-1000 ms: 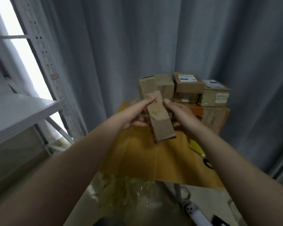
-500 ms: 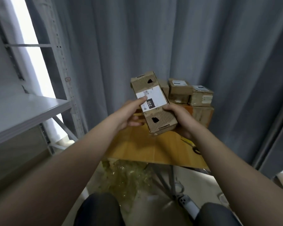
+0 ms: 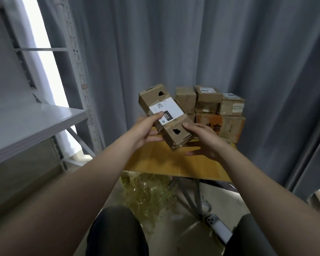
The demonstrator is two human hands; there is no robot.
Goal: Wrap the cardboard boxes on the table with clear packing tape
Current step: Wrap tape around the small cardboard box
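Gripping matt, finely ribbed brown cardboard, the box (image 3: 174, 134), between the fingers (image 3: 156, 115). Pressing on its smooth white paper label (image 3: 169, 108). Hovering above the smooth, faintly shiny yellow wood-look tabletop (image 3: 174, 163). Facing soft, matt grey cloth, the curtain (image 3: 174, 52), beyond the fingers. Catching light well below the fingers: crinkled, glossy, yellowish clear film (image 3: 146, 191).

long box (image 3: 164, 115) | white label up, tilted, held | stacked boxes (image 3: 209, 100) behind
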